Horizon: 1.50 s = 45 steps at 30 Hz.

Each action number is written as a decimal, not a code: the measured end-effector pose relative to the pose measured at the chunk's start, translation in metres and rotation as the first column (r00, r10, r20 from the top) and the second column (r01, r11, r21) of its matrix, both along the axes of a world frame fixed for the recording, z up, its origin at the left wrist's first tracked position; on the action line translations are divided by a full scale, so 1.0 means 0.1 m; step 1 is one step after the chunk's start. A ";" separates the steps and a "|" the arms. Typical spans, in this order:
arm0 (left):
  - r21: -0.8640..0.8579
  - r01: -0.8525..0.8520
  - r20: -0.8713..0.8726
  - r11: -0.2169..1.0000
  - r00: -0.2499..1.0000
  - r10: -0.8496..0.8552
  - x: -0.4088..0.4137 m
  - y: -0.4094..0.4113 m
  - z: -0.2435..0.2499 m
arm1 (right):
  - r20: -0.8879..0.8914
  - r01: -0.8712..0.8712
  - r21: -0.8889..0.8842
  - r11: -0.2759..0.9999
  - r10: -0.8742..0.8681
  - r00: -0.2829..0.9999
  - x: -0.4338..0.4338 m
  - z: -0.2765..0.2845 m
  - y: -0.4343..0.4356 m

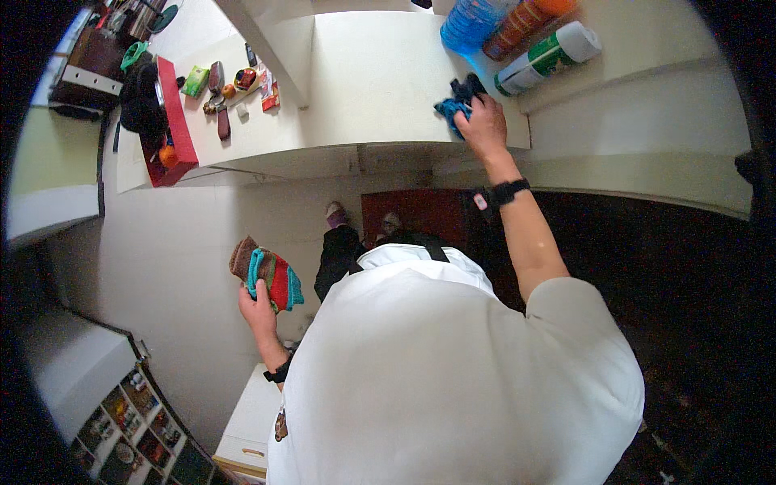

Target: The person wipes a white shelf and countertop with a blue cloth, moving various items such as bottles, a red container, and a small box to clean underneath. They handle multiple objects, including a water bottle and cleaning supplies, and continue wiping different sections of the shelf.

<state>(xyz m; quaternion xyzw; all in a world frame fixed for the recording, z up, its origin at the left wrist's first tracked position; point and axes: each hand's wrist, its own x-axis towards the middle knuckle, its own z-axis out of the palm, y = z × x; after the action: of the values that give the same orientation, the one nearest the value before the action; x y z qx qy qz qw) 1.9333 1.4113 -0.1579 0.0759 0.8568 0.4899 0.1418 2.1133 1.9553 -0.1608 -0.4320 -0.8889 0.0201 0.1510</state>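
Note:
My left hand [258, 309] holds a folded knitted item [279, 282] with brown, turquoise and red parts, out over the floor. My right hand [485, 126] reaches to the white shelf top [376, 79], near its right end. Its fingers close on a crumpled teal-blue and dark cloth item [453, 110], which rests on that surface. The palm side of this hand is hidden. Just beyond it lies a roll in green and white wrapping [548, 57].
Large blue bottles [476, 27] and an orange-brown bottle [524, 27] are at the back right. Left of a white upright panel [260, 48] lie several small items, including a green packet [195, 81], beside a red box [177, 121]. A white cabinet [248, 418] stands at lower left.

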 end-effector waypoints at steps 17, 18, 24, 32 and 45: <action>-0.063 0.218 0.135 0.974 0.969 -0.208 -0.12 0.50 0.36 | -0.170 -0.256 0.122 0.959 0.274 0.947 0.07 0.27 -0.12; -0.067 0.229 0.128 0.971 0.967 -0.220 -0.11 0.56 0.43 | -0.167 -0.268 0.086 0.960 0.279 0.946 -0.08 0.16 -0.03; -0.069 0.336 0.154 0.939 0.934 -0.322 -0.12 0.82 0.53 | -0.379 -0.442 -0.026 0.897 0.400 0.834 -1.05 0.11 -0.52; -0.051 0.240 0.144 0.969 0.962 -0.231 -0.29 0.75 0.43 | -0.293 0.124 0.087 0.988 -0.094 0.952 -0.22 0.02 0.24; -0.093 0.135 0.113 0.986 0.986 -0.124 -0.49 0.47 0.54 | -0.350 -0.068 0.051 0.996 0.082 0.933 -2.11 -0.23 0.53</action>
<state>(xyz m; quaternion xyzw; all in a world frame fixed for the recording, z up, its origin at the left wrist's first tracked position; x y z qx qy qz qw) 1.8848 1.4584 -0.1042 0.0977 0.8649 0.4392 0.2226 1.9022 2.0085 -0.1833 -0.3843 -0.8636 0.0858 0.3150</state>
